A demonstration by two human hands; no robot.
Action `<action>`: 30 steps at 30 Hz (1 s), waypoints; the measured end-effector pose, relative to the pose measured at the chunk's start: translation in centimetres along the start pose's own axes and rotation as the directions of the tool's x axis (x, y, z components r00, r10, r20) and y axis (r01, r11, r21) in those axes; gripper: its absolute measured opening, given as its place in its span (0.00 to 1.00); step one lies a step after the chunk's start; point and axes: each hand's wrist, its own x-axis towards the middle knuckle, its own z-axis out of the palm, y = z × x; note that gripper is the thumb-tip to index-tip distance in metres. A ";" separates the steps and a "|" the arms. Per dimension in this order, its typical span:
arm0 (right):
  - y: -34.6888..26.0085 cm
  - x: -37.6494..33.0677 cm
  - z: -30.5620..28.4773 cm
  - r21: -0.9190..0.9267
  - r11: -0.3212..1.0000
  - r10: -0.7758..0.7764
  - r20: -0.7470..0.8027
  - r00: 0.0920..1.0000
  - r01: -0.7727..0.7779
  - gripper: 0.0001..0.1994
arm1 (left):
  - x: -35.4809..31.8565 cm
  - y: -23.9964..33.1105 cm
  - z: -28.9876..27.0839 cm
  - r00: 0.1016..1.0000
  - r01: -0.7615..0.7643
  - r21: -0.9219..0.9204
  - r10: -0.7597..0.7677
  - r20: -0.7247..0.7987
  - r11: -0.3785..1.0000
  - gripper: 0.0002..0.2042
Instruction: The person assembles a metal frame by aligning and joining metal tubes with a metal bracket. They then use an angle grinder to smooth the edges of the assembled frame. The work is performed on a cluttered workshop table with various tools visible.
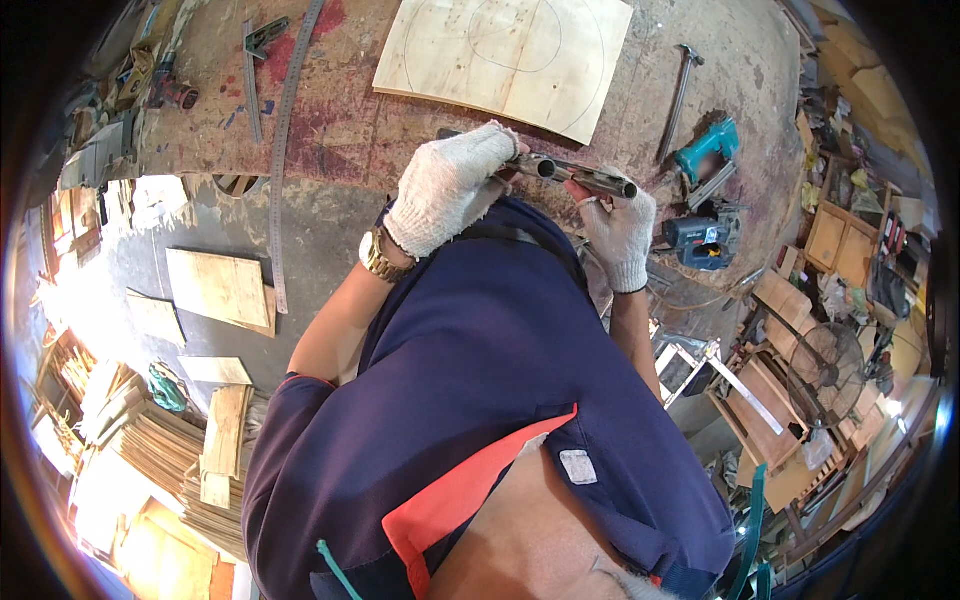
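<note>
Navy cloth of the person's shirt (480, 400), with an orange-red collar flap, filled the near field, and both forearms rose out of it toward the bench. At the far end of those arms, two hands in white knit gloves shared a pair of short metal tubes (580, 176) lying side by side, open ends showing. The left hand (450, 185) was closed round the tubes' left end, knuckles up, a gold watch (378, 256) on that wrist; the right hand (620, 232) pinched them from below near the right end, fingers clamped (probably to keep the two lengths level with each other). The tubes hung just over the near edge of the stained workbench (340, 130), apparently not resting on it. Beyond them lay a plywood sheet (505, 55) with pencilled circles. Near the right hand sat a teal power tool (708, 150) and a dark blue one (700, 242), with a hammer (680, 95) a little farther back. Left along the bench a long steel ruler (285, 150) hung over the edge. Below lay wood offcuts (218, 288) on the floor.
</note>
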 end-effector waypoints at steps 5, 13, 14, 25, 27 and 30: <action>-0.5 0.2 0.1 -0.051 0.998 -0.023 0.012 1.000 0.024 0.10 | -0.3 -0.4 -0.1 1.000 0.023 -0.040 -0.023 0.001 0.999 0.16; 0.7 -0.1 1.0 -0.075 0.996 -0.039 -0.019 0.999 0.037 0.10 | -0.2 -0.9 0.2 1.000 0.014 -0.039 -0.014 -0.010 0.999 0.17; 0.7 0.0 1.1 -0.073 0.996 -0.045 -0.029 0.999 0.043 0.10 | -0.2 -0.8 0.2 1.000 0.024 -0.037 -0.025 -0.012 0.999 0.19; 0.3 0.1 1.0 -0.058 0.998 0.018 -0.009 1.000 -0.019 0.09 | -0.3 -1.1 1.2 0.992 0.006 -0.074 -0.015 -0.122 0.997 0.16; 0.4 0.1 0.9 -0.083 0.996 0.012 0.008 1.000 -0.012 0.09 | -0.2 -1.1 1.2 0.990 0.009 -0.063 -0.018 -0.137 0.998 0.15; 0.5 0.0 0.9 -0.064 0.998 0.003 0.010 1.000 -0.002 0.09 | -0.4 -0.9 1.1 0.990 0.018 -0.062 -0.027 -0.139 0.998 0.15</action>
